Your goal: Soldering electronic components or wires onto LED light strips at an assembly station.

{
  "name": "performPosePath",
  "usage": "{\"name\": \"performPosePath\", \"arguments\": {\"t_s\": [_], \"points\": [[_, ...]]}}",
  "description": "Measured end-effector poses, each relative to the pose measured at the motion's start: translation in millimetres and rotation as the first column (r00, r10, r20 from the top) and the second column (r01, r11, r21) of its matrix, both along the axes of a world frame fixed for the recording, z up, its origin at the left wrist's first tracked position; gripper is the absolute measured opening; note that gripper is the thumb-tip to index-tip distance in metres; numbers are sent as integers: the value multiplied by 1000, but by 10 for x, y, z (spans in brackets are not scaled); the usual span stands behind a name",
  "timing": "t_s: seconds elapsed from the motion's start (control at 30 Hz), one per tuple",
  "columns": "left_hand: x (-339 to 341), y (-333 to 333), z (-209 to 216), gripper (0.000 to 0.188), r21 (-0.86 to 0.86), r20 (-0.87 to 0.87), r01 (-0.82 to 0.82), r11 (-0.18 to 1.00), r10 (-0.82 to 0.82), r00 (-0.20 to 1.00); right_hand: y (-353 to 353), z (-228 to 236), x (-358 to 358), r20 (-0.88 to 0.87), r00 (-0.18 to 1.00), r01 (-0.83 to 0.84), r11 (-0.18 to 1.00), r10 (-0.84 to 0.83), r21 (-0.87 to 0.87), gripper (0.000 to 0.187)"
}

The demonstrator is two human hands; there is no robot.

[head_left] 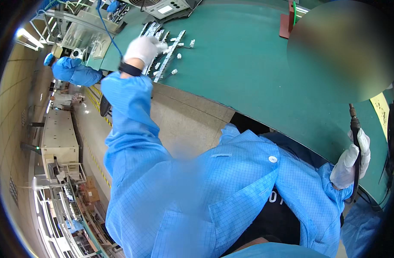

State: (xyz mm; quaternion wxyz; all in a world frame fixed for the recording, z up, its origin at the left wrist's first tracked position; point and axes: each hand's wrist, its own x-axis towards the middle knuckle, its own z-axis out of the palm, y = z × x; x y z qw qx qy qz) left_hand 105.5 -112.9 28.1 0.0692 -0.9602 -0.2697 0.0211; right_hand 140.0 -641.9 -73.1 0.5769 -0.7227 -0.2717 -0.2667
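A white-gloved left hand (143,49) reaches over narrow white strips (169,56) at the near edge of a green surface (240,56), toward its left end; whether the fingers grip one cannot be told. At the surface's right end, by the near edge, a white-gloved right hand (345,168) holds a slim, black-handled, metal-tipped tool (355,129). Small white connectors (174,72) lie just beside the strips. Beyond, toward the far edge, stands a grey box-shaped instrument (166,9) with a lit display.
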Motion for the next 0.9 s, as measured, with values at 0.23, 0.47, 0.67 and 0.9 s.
{"name": "performPosePath", "arguments": {"t_s": [0.23,0.47,0.67,0.9], "points": [[-189,-176,-276,41,-31,23,-126,992,127,992,-7,7,-53,12,999,46,999,-46,7,26],[-286,-1304,24,38,-174,901,635,753,-139,411,1,-13,-83,70,991,110,994,-110,8,31],[-67,-2376,-394,46,-605,513,732,-311,551,658,292,112,-150,193,978,-107,985,80,136,26],[-129,-2882,-527,39,-671,682,739,-60,341,647,564,154,-113,256,909,-347,937,329,26,51]]}}
